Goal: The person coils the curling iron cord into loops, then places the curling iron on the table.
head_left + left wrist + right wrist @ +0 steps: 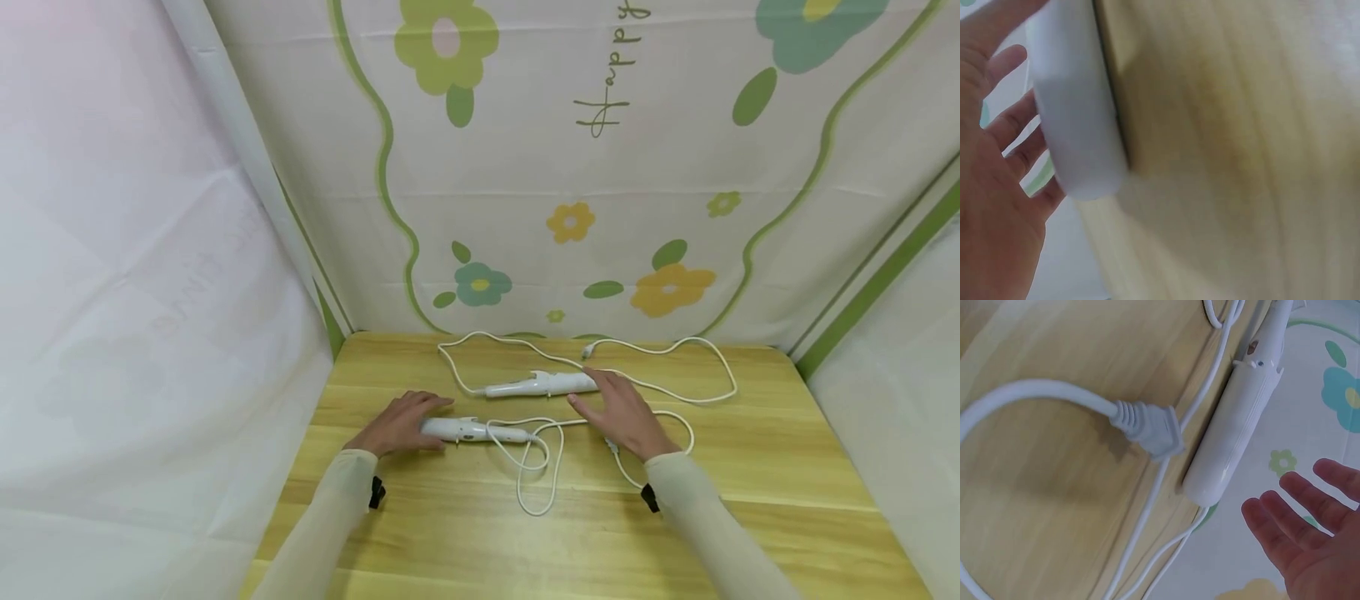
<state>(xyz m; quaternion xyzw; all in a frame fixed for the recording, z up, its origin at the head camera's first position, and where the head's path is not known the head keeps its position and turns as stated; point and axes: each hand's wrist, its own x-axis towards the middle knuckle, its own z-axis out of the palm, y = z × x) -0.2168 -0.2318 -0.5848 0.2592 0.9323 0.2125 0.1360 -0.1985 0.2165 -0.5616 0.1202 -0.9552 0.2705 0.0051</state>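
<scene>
Two white curling irons lie on the wooden table with their cords attached. My left hand (401, 423), fingers spread, is at the barrel end of the nearer curling iron (468, 430). In the left wrist view the smooth white barrel (1075, 100) stands beside my palm, fingers extended behind it. The farther curling iron (540, 384) has its barrel end by my right hand (621, 412). That hand's fingers are straight, and in the right wrist view they are apart from the barrel (1225, 437). A white plug (1150, 429) lies on the table near it.
The nearer iron's white cord (557, 479) loops over its handle and runs right beneath my right hand. The farther iron's cord (731, 375) curves along the back, ending in a plug (587, 352). Flowered cloth (525, 167) hangs behind the table, with white cloth (150, 333) at the left.
</scene>
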